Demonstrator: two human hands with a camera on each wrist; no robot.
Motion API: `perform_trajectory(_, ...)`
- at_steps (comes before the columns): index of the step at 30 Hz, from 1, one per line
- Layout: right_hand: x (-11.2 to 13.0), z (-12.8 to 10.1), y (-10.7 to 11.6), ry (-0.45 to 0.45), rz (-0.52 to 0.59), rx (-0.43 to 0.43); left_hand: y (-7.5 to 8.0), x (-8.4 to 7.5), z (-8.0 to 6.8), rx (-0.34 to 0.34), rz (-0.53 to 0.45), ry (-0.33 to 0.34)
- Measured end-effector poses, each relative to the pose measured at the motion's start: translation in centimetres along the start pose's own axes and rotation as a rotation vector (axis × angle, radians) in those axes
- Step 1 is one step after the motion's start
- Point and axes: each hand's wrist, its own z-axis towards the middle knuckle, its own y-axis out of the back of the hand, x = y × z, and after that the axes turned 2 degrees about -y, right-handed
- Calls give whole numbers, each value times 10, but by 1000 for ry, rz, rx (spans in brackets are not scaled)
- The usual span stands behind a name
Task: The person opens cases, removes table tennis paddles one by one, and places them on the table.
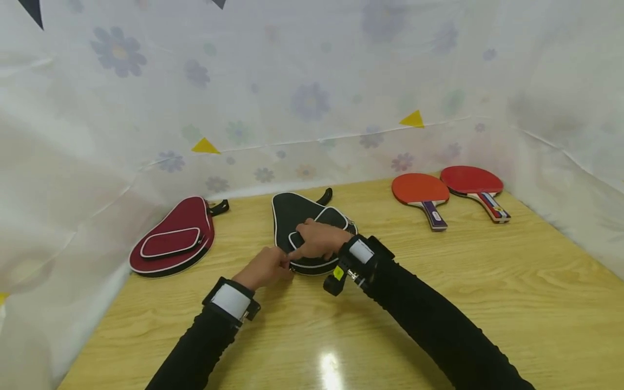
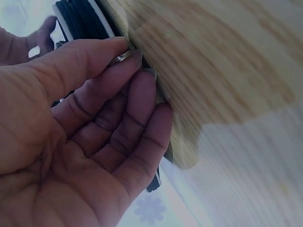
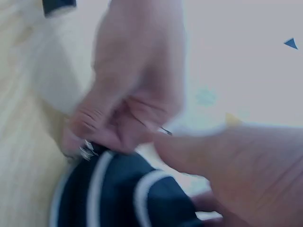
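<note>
Head view gave the whole layout: wooden table (image 1: 439, 303), black paddle case (image 1: 297, 216) near its middle, red case (image 1: 170, 241) well to the left of the black case, two red paddles (image 1: 448, 192) well to its right near the back curtain (image 1: 312, 81). Wrist views showed none of that, only close hands and the case edge. Left wrist view showed what the head view could not: left hand (image 2: 80, 137) with thumb and forefinger pressed together on a small metal zipper pull (image 2: 120, 57) at the black case's white-piped edge, other fingers (image 2: 142, 123) loosely curled beneath. Right wrist view was blurred but caught the same pinch from the other side, metal glinting at the left hand's fingertips (image 3: 85, 149) on the case rim. Right hand (image 1: 319, 238) lay palm-down on top of the black case at its near, wide end, forearm coming in from the right, fingers bent over the pocket, pressing the case down; whether they gripped anything could not be told. Left forearm came in from below left, hand at the case's near-left edge. Both arms wore black sleeves and wrist-strapped cameras.
</note>
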Motion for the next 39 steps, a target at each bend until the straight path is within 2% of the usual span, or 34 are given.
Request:
perform_trajectory(5, 8, 5, -19, 32, -114, -241, -2, 1, -1, -21, 16, -1)
perform_trajectory(8, 8, 6, -25, 34, -134, -293, -3, 1, 0, -27, 26, -6)
perform_trajectory(14, 5, 5, -20, 42, -102, -250, -3, 1, 2, -18, 25, 22)
perform_trajectory(23, -2, 6, -12, 58, -97, -150, -4, 2, 2, -20, -14, -2)
perform_trajectory(31, -14, 3, -7, 133, -91, -98, -4, 1, 4, -14, 0, 25)
perform_trajectory(39, -20, 3, 1, 184, -140, -44, -3, -1, 5, -33, 15, -23)
